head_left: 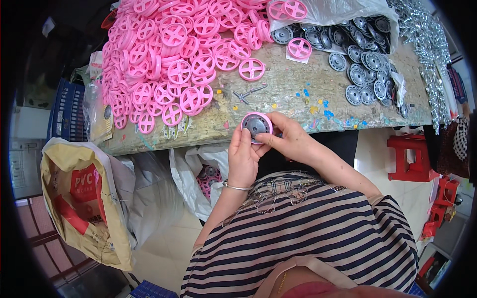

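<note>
**Inspector:** Worn, paint-flecked wood is serving as the table (293, 94), its edge chipped and rough. A heap of pink spoked wheels (169, 54) is lying across its left half; grey disc hubs (360, 64) are spilling from a clear bag at the right, with shiny metal pins (427, 44) beyond.

**Assistant:** And the hands?

**Inspector:** Both are meeting just off the table's near edge. The left hand (242, 159) is gripping a pink-rimmed wheel with a grey hub (256, 126) from below, fingers closed on its rim. The right hand (290, 139) is pinching the same piece from the side, thumb pressing on the face.

**Assistant:** Advice for the fit?

**Inspector:** In my judgement, the hub is wanting even pressure around the rim, held square, so the hard, smooth plastic is seating flush rather than cocking.

**Assistant:** Anything underneath?

**Inspector:** A white bag (194, 179) is holding more wheels.
</note>
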Demonstrator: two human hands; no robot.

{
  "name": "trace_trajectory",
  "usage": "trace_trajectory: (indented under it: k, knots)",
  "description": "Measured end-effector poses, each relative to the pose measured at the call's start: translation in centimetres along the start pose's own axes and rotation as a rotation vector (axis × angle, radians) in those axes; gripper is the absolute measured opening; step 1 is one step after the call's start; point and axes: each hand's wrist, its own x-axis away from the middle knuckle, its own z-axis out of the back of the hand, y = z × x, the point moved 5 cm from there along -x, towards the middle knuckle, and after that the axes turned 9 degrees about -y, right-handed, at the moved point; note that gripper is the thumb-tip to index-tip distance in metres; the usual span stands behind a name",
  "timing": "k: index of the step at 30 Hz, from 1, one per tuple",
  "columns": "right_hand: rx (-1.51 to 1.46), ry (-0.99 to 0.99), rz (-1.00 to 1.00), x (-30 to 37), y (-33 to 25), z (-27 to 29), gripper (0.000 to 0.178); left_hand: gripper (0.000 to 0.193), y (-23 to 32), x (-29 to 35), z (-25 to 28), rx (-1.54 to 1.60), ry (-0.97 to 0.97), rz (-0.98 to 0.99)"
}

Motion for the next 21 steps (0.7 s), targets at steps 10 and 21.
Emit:
trace_trajectory:
  k: [10, 21]
  knots:
    - [-0.316, -0.152, -0.481, -0.6, 2.9, 0.4, 0.03, 0.039, 2.3, 2.9, 2.6, -0.457, 0.099, -0.147]
    - [0.781, 0.025, -0.137, -9.4, 8.4, 1.5, 0.059, 0.046, 5.1, 12.7, 17.9, -1.569, 0.625, 0.264]
